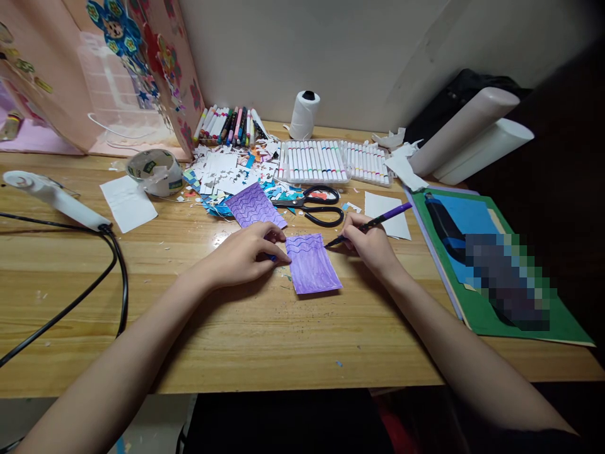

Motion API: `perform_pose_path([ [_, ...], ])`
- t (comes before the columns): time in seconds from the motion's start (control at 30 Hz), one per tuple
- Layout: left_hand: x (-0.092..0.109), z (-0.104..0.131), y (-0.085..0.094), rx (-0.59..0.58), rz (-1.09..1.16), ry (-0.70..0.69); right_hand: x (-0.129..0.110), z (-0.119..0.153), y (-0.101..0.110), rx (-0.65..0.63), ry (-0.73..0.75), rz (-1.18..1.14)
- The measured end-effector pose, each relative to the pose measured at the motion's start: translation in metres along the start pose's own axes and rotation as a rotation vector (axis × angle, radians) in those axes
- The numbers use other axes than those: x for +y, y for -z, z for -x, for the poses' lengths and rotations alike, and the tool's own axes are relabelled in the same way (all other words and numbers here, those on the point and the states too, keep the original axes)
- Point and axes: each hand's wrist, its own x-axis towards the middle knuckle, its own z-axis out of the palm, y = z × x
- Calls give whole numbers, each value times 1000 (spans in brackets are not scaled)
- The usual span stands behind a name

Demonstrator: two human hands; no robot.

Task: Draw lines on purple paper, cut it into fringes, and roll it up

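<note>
A small purple-coloured paper (314, 268) lies on the wooden table, with dark wavy lines across its upper part. My left hand (248, 252) rests at its left edge, thumb and fingers apart, the thumb touching the paper. Something small and blue shows under that hand. In my right hand (371, 243) is a purple marker pen (396, 212), gripped between thumb and fingers. Its dark tip is at the paper's upper right edge. Just behind my left hand lies another purple paper (255, 205), covered in wavy lines. Black-handled scissors (324, 207) lie between the papers and the markers.
Paper scraps (231, 173), loose markers (231, 126) and marker cases (314, 161) line the back, beside a thread spool (305, 116). A tape roll (155, 173) and a white corded device (57, 198) are left. Right are a green folder (515, 325) and white rolls (467, 129).
</note>
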Motion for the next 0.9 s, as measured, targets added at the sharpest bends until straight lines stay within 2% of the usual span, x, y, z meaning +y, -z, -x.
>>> perform_pose_path([
  [0.13, 0, 0, 0, -1, -18, -7, 0, -1, 3, 26, 19, -57],
  [0.27, 1, 0, 0, 3, -20, -9, -1, 5, 1, 75, 143, -193],
  [0.37, 3, 1, 3, -20, -12, 0, -5, 14, -5, -54, 176, -187],
  [0.47, 5, 2, 5, -43, 6, 10, -9, 23, -14, -237, 157, -99],
  [0.53, 6, 2, 6, -50, 2, 14, -11, 27, -19, -311, 154, -45],
  [0.9, 4, 1, 3, -51, -56, -10, -6, 29, -21, -429, 165, 23],
])
